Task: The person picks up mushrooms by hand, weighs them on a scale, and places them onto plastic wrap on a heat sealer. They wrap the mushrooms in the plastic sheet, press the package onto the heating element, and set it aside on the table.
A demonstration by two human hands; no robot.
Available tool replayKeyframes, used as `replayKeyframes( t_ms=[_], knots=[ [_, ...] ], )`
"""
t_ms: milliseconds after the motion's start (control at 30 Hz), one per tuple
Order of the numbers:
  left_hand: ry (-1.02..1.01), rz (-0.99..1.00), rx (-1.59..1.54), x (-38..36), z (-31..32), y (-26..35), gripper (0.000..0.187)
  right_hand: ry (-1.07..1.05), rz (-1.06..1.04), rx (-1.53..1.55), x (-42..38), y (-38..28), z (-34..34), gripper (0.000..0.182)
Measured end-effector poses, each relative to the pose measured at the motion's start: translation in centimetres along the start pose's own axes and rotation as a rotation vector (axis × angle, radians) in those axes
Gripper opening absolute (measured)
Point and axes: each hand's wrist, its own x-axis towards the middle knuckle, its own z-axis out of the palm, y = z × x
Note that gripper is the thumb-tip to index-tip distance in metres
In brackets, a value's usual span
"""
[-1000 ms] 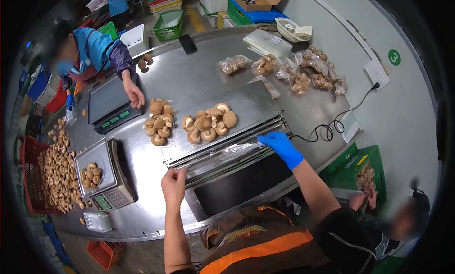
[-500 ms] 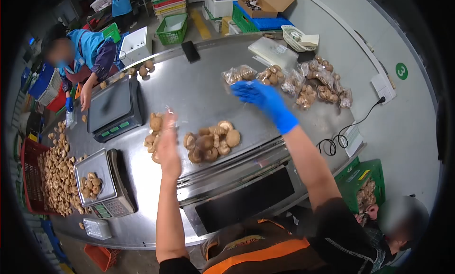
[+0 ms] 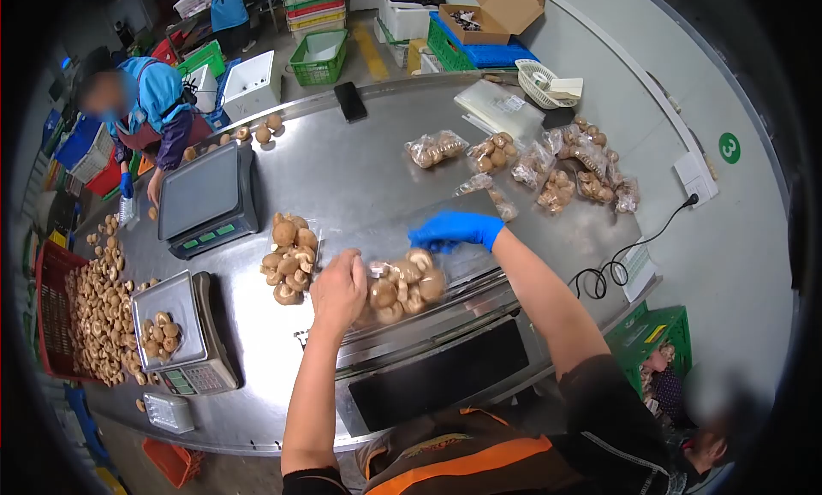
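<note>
Brown mushrooms sit in a cluster at the table's near edge, looking as if under clear film. At their left side is my bare left hand, its fingers curled closed at the film's edge. My right hand, in a blue glove, is above and right of the cluster. Its fingers are bent together at a thin clear plastic bag, blurred and hard to outline. Left of my left hand lies another cluster of mushrooms on a clear tray.
Bagged mushrooms lie at the right, below flat plastic bags and a white basket. Two scales stand left, near loose mushrooms and a red crate. A phone lies at the back. A co-worker stands far left.
My left hand has moved right to the near mushroom cluster and its fingers have closed. My gloved right hand has come down and nearer, away from the bagged mushrooms. Clear film now shows around the cluster.
</note>
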Motion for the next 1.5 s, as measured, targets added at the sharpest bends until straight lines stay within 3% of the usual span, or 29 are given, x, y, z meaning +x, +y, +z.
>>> replayKeyframes(
  t_ms=[33, 100, 167, 233, 300, 367, 400, 467, 500, 567, 633, 733, 767, 833, 900, 933, 1033, 1100, 1167, 1233, 1300, 1367, 1433, 1500],
  knots=[
    [0.008, 0.006, 0.001, -0.3, -0.2, 0.0, 0.026, 0.005, -0.007, -0.004, -0.3, 0.1, -0.2, 0.043],
    [-0.091, -0.134, -0.051, -1.2, -0.2, -0.8, 0.028, -0.160, -0.173, -0.311, -1.0, 0.9, -0.9, 0.050],
    [-0.030, -0.121, -0.052, -1.9, 0.1, -1.9, 0.032, -0.196, -0.231, -0.360, -1.4, 1.6, -1.4, 0.051],
    [-0.188, -0.263, -0.184, -2.6, -0.6, -2.0, 0.040, -0.132, -0.247, -0.383, -0.5, 3.0, -1.5, 0.050],
    [-0.207, -0.271, -0.234, -3.8, -0.8, -4.8, 0.046, -0.120, -0.214, -0.365, -1.2, 3.1, -1.0, 0.047],
    [-0.416, -0.187, -0.491, -4.8, -1.8, -6.7, 0.049, 0.066, -0.450, -0.216, -1.3, 5.0, -0.5, 0.034],
    [-0.444, -0.241, -0.625, -5.3, -2.2, -7.2, 0.047, 0.060, -0.446, -0.215, -1.4, 5.8, 0.1, 0.034],
    [-0.367, -0.149, -0.579, -5.3, -1.7, -8.3, 0.029, 0.239, -0.697, -0.134, -1.7, 6.8, 1.5, 0.027],
    [-0.318, -0.061, -0.546, -5.3, -1.4, -8.6, 0.025, 0.237, -0.698, -0.135, -2.3, 6.7, 2.5, 0.027],
    [-0.327, -0.156, -0.517, -5.5, -1.4, -8.5, 0.024, 0.211, -0.296, 0.255, -3.9, 6.3, 4.5, 0.027],
    [-0.355, -0.249, -0.482, -6.1, -1.5, -7.5, 0.024, 0.274, -0.345, 0.158, -5.4, 6.3, 6.3, 0.027],
    [-0.100, -0.192, -0.637, -7.7, -2.1, -4.9, 0.026, 0.357, -0.411, 0.372, -8.3, 6.9, 9.2, 0.022],
    [-0.129, -0.191, -0.636, -9.0, -2.7, -4.5, 0.026, 0.373, -0.397, 0.391, -10.0, 6.9, 10.3, 0.022],
    [-0.283, -0.371, -0.728, -11.9, -3.8, -4.0, 0.027, 0.324, -0.234, 0.553, -13.5, 6.3, 12.6, 0.022],
    [-0.322, -0.441, -0.676, -15.2, -4.3, -3.4, 0.030, 0.293, -0.239, 0.540, -16.1, 7.5, 14.3, 0.024],
    [-0.349, -0.517, -0.727, -16.4, -4.2, -3.3, 0.033, 0.272, -0.136, 0.528, -16.8, 8.2, 15.2, 0.026],
    [-0.465, -0.614, -0.508, -18.5, -2.9, -3.4, 0.037, 0.319, 0.036, 0.494, -16.3, 12.4, 17.9, 0.028],
    [-0.389, -0.543, -0.472, -20.0, -0.6, -4.3, 0.040, 0.604, 0.027, 0.513, -15.3, 15.4, 19.4, 0.027],
    [-0.367, -0.491, -0.561, -20.8, 0.4, -5.1, 0.039, 0.632, 0.054, 0.608, -15.8, 16.1, 20.8, 0.029],
    [-0.370, -0.426, -0.650, -21.6, 0.7, -5.7, 0.035, 0.791, -0.129, 0.754, -16.0, 16.7, 23.0, 0.030],
    [-0.415, -0.359, -0.601, -22.0, -0.1, -5.0, 0.033, 0.854, -0.108, 0.760, -16.1, 17.4, 24.5, 0.029],
    [-0.372, -0.161, -0.532, -22.4, -0.5, -4.3, 0.032, 1.099, -0.187, 0.400, -16.0, 18.8, 26.3, 0.027],
    [-0.421, -0.136, -0.468, -22.9, -0.4, -4.9, 0.032, 1.157, -0.172, 0.376, -16.9, 19.6, 28.0, 0.026],
    [-0.556, -0.110, -0.495, -23.4, 0.5, -6.2, 0.031, 1.264, -0.044, 0.123, -17.7, 21.5, 29.1, 0.021]
  ],
)
